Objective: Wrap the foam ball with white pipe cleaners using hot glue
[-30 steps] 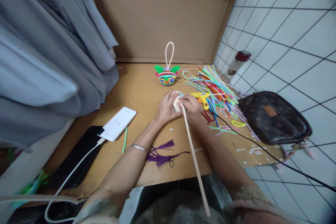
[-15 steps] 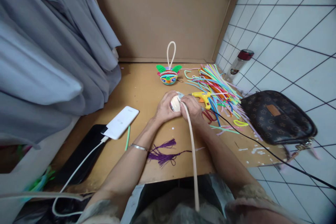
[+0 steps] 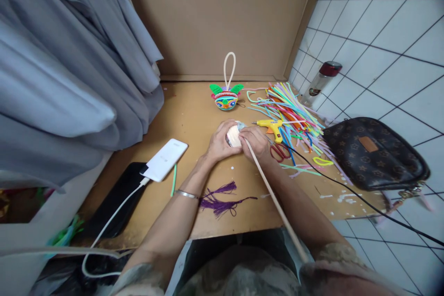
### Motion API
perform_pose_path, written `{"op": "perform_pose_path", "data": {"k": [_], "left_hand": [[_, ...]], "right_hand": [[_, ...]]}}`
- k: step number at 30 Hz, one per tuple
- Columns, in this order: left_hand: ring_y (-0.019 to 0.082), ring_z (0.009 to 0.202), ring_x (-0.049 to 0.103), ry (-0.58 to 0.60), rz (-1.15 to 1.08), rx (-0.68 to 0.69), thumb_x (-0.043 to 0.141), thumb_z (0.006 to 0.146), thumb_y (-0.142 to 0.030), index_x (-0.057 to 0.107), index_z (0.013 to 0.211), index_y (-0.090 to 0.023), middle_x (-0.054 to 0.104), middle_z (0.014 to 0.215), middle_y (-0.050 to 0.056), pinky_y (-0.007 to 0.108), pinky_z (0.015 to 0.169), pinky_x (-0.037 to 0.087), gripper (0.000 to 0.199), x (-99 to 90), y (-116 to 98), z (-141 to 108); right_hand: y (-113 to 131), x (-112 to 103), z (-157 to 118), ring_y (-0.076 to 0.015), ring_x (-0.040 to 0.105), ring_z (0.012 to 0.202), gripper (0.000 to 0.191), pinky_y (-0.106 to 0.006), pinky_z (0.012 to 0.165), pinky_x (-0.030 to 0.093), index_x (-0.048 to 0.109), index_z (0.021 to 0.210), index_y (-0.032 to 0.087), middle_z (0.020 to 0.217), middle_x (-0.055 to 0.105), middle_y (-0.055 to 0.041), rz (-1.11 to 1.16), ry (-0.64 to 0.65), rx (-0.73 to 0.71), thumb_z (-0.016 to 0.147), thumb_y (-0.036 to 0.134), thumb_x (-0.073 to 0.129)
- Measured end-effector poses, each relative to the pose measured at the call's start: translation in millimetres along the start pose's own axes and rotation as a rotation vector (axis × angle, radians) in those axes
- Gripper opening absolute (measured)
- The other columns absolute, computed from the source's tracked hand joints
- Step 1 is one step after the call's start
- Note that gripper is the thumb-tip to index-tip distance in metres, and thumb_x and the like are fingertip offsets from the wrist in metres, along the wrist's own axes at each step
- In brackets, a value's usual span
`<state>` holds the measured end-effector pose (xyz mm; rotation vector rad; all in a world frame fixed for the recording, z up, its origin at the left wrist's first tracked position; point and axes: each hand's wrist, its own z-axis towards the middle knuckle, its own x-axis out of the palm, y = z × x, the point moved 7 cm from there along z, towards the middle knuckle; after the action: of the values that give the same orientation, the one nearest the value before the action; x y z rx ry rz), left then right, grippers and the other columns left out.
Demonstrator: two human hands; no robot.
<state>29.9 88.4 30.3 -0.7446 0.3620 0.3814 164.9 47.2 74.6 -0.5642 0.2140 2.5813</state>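
The worktop (image 3: pixel 194 101) carries one dark bag (image 3: pixel 378 155) at right. Two hands meet mid-scene: the left hand (image 3: pixel 220 142) has its grip clamped around one pale ball (image 3: pixel 233 136), while the right hand (image 3: pixel 256 141) has its grip pinched on one cream strip (image 3: pixel 267 182) against the ball's right side. The strip's loose end has swung: half a second ago it pointed almost straight near, now it slants near right across the right forearm. One colourful ornament (image 3: pixel 226 101) stands far, one yellow glue gun (image 3: pixel 273 125) lies right, two purple tassels (image 3: pixel 220 206) near.
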Motion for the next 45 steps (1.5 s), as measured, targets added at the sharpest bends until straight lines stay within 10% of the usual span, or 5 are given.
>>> {"op": "perform_pose_path", "data": {"k": [17,45], "left_hand": [[0.029,0.119,0.065,-0.025,-0.307,-0.22,0.085,0.058,-0.031,0.06,0.12,-0.016,0.066,0.131,0.014,0.041,0.105,0.052,0.069,2.4,13.3,-4.1],[0.028,0.116,0.066,0.023,-0.203,-0.27,0.084,0.058,-0.03,0.056,0.126,-0.016,0.066,0.131,0.013,0.041,0.105,0.053,0.075,1.9,11.3,-3.5]], "right_hand": [[-2.6,4.2,-9.1,-0.0244,0.064,0.097,0.018,-0.041,0.087,0.052,0.069,0.106,0.02,0.103,0.071,-0.0121,-0.059,0.03,0.028,0.094,0.027,0.057],[-0.2,3.3,-7.5,-0.0236,0.062,0.094,0.022,-0.039,0.086,0.053,0.068,0.11,0.017,0.101,0.07,-0.0131,-0.068,0.001,-0.002,0.096,0.023,0.053]]}}
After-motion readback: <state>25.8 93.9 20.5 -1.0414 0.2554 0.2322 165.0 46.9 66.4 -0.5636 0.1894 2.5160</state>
